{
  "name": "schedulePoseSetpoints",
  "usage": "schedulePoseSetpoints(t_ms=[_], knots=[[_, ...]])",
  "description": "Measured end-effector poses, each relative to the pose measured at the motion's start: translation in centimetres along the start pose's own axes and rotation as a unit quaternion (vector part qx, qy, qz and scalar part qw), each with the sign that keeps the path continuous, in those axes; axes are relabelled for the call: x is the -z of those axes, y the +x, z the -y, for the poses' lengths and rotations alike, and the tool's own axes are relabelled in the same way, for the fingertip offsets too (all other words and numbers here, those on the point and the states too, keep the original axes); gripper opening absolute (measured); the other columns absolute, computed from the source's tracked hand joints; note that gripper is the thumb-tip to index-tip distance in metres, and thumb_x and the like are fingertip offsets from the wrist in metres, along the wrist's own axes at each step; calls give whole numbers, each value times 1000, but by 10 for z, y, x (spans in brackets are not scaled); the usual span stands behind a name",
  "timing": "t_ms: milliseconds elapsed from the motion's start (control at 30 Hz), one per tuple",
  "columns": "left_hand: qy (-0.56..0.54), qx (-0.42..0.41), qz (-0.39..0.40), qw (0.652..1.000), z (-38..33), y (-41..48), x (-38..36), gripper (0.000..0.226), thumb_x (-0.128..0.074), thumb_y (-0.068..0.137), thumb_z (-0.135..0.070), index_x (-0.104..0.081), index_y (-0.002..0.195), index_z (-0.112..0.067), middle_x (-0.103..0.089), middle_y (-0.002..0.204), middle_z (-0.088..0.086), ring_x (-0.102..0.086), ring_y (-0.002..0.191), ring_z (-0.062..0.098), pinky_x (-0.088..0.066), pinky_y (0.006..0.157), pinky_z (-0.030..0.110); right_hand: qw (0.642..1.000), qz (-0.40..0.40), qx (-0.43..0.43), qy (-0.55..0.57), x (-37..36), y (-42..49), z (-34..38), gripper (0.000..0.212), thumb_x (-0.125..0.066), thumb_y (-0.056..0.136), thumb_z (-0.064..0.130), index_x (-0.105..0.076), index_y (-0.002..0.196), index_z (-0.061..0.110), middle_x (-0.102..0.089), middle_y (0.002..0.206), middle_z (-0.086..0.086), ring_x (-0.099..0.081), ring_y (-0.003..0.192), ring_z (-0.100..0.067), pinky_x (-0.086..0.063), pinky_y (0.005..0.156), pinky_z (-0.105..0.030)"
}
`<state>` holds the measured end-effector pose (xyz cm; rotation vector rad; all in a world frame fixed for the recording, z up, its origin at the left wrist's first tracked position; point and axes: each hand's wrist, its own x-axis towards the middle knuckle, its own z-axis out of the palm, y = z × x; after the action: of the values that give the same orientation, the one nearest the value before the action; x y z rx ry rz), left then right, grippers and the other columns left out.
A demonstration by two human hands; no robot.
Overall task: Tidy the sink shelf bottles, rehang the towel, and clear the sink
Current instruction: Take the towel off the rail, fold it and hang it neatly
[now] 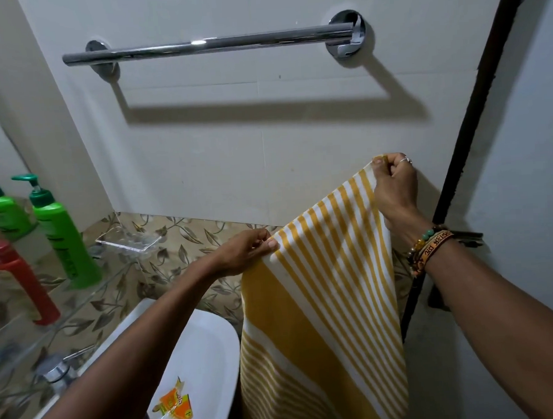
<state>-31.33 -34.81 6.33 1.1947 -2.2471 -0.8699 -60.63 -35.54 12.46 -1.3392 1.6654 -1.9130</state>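
Hanging from both hands, the yellow-and-white striped towel (321,303) is held up by its top edge in front of the tiled wall, well below the chrome towel rail (209,44), on which nothing is draped. Its lower part falls past the right rim of the white sink (211,334). On the glass shelf (90,294) at the left, a green pump bottle (62,233) and a red bottle (19,280) are seen standing upright; whether the second green bottle beside them is a mirror reflection cannot be told. The towel's top edge is slanted: one corner is pinched high up by the right hand (396,190), its fingers curled, and the other corner is pinched lower, nearer the sink, by the left hand (245,251). An orange wrapper (175,403) is left lying in the basin.

The rehanging step is judged to be in hand. For a neat result, the edge should first be levelled and drawn taut; both corners should then be raised above the rail, passed over it towards the wall and lowered behind, so that the cloth is centred between the two brackets. Neither pinch should be released before the fabric is borne by the bar, lest one side slip off towards the sink
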Motion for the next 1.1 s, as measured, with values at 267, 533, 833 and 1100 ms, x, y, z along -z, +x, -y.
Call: schedulePoseSetpoints(t_ms=[267, 533, 833, 1100], knots=[[149, -5, -168, 974, -13, 12, 1, 37, -40, 104, -41, -54, 87, -12, -59, 77, 3, -54, 69, 20, -41, 60, 34, 987, 96, 83, -94, -6, -15, 4, 23, -49, 102, 43, -60, 107, 24, -63, 99, 10, -58, 90, -9, -42, 75, -23], [108, -58, -152, 981, -57, 28, 4, 24, -52, 101, -33, -62, 87, -16, -65, 81, 3, -57, 73, 21, -41, 60, 31, 890, 428, 105, -116, -38, -58, 16, 59, -72, 71, 70, -75, 108, 23, -74, 94, 8, -68, 91, -2, -52, 77, -22], [-69, -21, -94, 993, -56, 1, 19, 43, -58, 91, -50, -63, 95, -8, -62, 80, 4, -54, 72, 12, -43, 61, 29, 913, 368, 93, -148, -42, -70, 31, 23, -69, 89, 39, -72, 79, 19, -71, 81, 5, -64, 83, -12, -52, 75, -34], [-123, 14, 25, 992, -44, -38, 15, 27, -52, 99, -39, -62, 106, -14, -70, 103, 5, -69, 94, 21, -57, 77, 31, 934, 290, 110, -178, -35, -84, 36, 25, -55, 94, 26, -75, 109, 24, -73, 112, 3, -66, 100, -19, -55, 86, -37]])
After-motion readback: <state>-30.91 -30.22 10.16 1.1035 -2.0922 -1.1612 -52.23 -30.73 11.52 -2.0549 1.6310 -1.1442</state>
